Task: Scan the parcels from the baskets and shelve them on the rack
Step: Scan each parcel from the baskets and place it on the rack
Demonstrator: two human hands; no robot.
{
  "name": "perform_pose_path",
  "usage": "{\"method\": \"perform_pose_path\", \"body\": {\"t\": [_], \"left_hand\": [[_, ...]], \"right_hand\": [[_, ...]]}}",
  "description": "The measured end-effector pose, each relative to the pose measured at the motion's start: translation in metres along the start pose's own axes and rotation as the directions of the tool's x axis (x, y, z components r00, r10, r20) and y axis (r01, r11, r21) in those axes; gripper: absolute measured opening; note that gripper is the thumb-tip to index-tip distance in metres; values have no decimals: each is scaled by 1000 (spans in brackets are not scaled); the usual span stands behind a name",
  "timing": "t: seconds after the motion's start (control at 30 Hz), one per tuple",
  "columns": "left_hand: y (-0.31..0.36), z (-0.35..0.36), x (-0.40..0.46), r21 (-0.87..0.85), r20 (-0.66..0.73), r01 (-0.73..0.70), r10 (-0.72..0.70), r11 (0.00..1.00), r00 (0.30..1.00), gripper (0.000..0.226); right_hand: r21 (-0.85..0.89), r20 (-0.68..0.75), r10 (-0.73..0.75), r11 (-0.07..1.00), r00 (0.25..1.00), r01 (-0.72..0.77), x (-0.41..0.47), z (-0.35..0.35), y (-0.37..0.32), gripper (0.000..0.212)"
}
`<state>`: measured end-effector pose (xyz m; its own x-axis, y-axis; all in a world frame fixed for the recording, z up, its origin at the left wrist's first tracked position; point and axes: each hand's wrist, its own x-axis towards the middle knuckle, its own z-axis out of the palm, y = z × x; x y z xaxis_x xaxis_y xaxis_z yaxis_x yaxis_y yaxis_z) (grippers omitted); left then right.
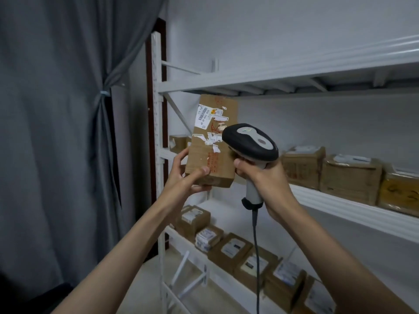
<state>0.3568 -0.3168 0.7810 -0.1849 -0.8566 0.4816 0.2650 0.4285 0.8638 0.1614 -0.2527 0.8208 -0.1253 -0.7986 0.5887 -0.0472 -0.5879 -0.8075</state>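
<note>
I hold the parcel point(213, 141) upright at centre frame, my left hand point(188, 175) gripping its lower end, thumb across the front. My right hand point(265, 177) is wrapped round the handle of the scanner point(249, 143), whose head sits just beside the parcel's right edge. To scan well, I judge I should tilt the nose toward the barcode label point(203, 115) at the parcel's upper left and keep my thumb clear of it. No basket is in view. The rack point(340, 207) holds boxes: a row on the middle shelf point(351, 177) at right, another on the lower shelf point(235, 250) at bottom centre.
</note>
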Motion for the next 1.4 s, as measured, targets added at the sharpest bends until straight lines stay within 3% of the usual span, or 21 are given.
{"method": "perform_pose_path", "body": {"t": [0.13, 0.23, 0.33, 0.43, 0.5, 0.57, 0.67, 0.77, 0.87, 1.0, 1.17, 1.4], "left_hand": [[21, -31, 51, -60, -26, -53, 51, 997, 998, 81], [37, -56, 99, -117, -63, -87, 80, 989, 995, 80], [50, -84, 149, -127, -78, -102, 93, 987, 993, 77], [55, -112, 195, -142, -57, -84, 76, 986, 995, 71], [58, -131, 227, -161, -53, -80, 72, 984, 996, 65], [60, -148, 258, -189, -41, -79, 72, 979, 997, 61], [62, -166, 297, -267, -9, -67, 67, 961, 998, 54], [63, -173, 329, -265, 10, -63, 68, 962, 998, 26], [65, -174, 360, -272, -21, -47, 43, 961, 999, 15], [66, -172, 395, -304, -16, 5, -10, 953, 1000, 15], [76, -166, 433, -276, -11, 28, -32, 961, 999, 14], [106, -158, 457, -239, -123, -33, 4, 970, 992, 44]], "right_hand": [[-38, 67, 14, 999, 998, -11, 42, 24, -9, 46], [-35, 83, 36, 999, 996, -33, 73, 41, -6, 35], [-4, 136, 149, 989, 979, -150, 100, 52, 3, 30], [33, 212, 318, 943, 924, -332, 112, 55, 24, 48], [24, 203, 385, 917, 900, -398, 116, 55, 44, 56], [10, 170, 407, 910, 897, -415, 122, 59, 60, 50], [-5, 89, 406, 914, 910, -407, 137, 67, 74, 41], [-26, 29, 377, 926, 926, -377, 149, 73, 78, 30], [-97, -37, 346, 932, 937, -348, 154, 69, 81, 24], [-137, -132, 303, 937, 944, -320, 152, 67, 75, 33], [-146, -261, 234, 949, 937, -278, 139, 67, 59, 26], [-307, -341, 101, 928, 935, -212, 126, 72, 45, 25]]}}
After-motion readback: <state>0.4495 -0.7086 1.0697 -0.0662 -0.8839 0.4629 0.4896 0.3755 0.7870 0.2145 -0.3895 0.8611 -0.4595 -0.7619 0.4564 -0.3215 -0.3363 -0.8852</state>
